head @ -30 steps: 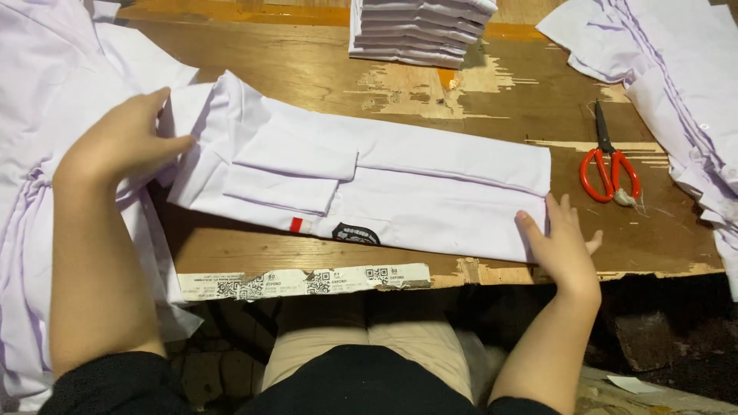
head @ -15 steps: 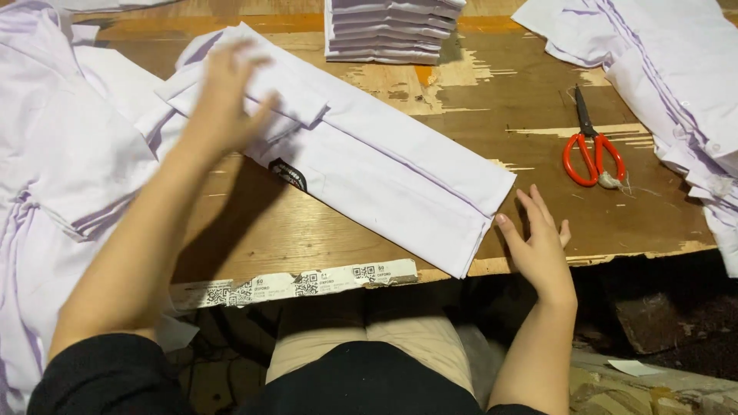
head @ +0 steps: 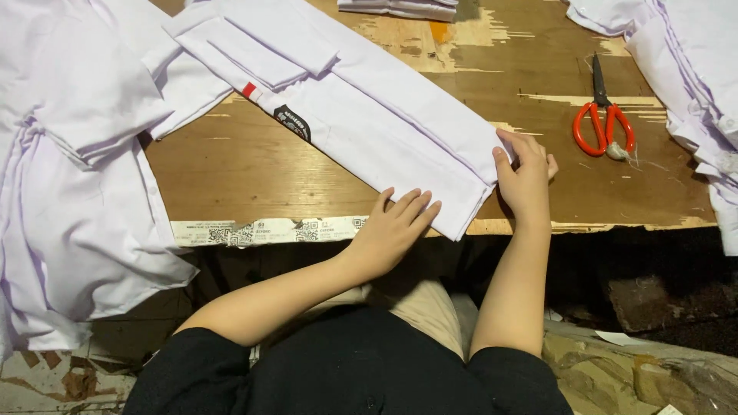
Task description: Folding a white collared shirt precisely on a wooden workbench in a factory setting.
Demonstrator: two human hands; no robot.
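A long folded white shirt (head: 361, 107) with a small red tag and a black label lies slantwise on the worn wooden table (head: 254, 169). My left hand (head: 396, 223) rests flat, fingers spread, on the shirt's near end at the table's front edge. My right hand (head: 526, 173) pinches the same end's right corner between thumb and fingers.
Red-handled scissors (head: 603, 123) lie to the right of my hands. Loose white shirts (head: 69, 154) hang over the table's left side, more white garments (head: 692, 54) are heaped at the right, and a folded stack (head: 400, 8) sits at the far edge.
The shirt has swung into a steeper slant. My left hand left its far end and came down onto the near end. My right hand shifted to grip the near corner.
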